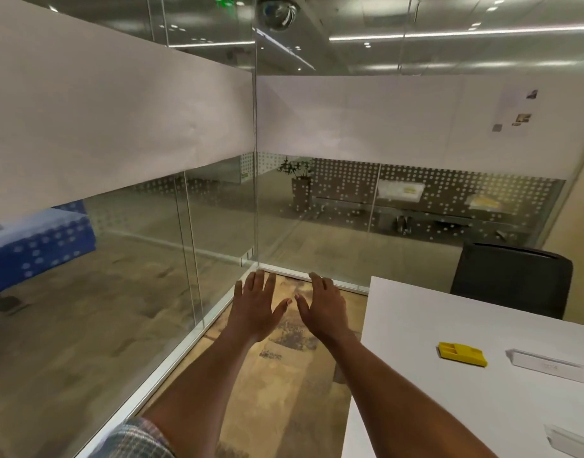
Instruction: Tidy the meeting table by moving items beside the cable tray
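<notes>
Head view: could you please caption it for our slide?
Both empty hands, left hand and right hand, outstretched beside the white table.

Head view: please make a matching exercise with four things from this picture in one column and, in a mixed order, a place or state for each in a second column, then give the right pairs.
Things:
1. yellow tray
2. black chair
3. left hand
4. potted plant

Places or states:
A. behind the glass wall, far off
B. open and empty, held out above the floor
C. lying on the white table
D. at the table's far edge

Pairs: 1-C, 2-D, 3-B, 4-A
</notes>
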`<state>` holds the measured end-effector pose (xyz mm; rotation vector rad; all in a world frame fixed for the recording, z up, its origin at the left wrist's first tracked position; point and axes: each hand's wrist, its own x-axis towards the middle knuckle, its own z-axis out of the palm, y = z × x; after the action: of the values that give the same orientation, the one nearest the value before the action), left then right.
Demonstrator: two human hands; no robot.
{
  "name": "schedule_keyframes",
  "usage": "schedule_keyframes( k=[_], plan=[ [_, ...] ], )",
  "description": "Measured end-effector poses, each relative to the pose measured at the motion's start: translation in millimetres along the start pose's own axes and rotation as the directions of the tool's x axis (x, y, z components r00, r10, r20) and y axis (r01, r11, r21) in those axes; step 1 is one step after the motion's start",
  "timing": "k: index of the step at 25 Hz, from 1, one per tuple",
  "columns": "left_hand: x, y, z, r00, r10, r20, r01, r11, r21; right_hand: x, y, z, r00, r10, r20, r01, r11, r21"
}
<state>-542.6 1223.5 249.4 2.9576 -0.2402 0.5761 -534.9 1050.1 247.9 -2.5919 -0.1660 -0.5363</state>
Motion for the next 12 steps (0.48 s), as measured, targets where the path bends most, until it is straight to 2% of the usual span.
schedule_keyframes(
  k=[5, 12],
  plan=[
    [86, -24, 47, 0.998, 0.064, 0.008, -0.064, 0.998, -0.018, 74, 16, 42, 0.997, 0.076, -0.017, -0.076, 0.997, -0.027],
    [233, -63, 98, 0.973, 0.231, -0.009, -0.231, 0.969, -0.092, 196, 20, 90, 0.974, 0.193, -0.116, -0.199, 0.979, -0.044]
  ],
)
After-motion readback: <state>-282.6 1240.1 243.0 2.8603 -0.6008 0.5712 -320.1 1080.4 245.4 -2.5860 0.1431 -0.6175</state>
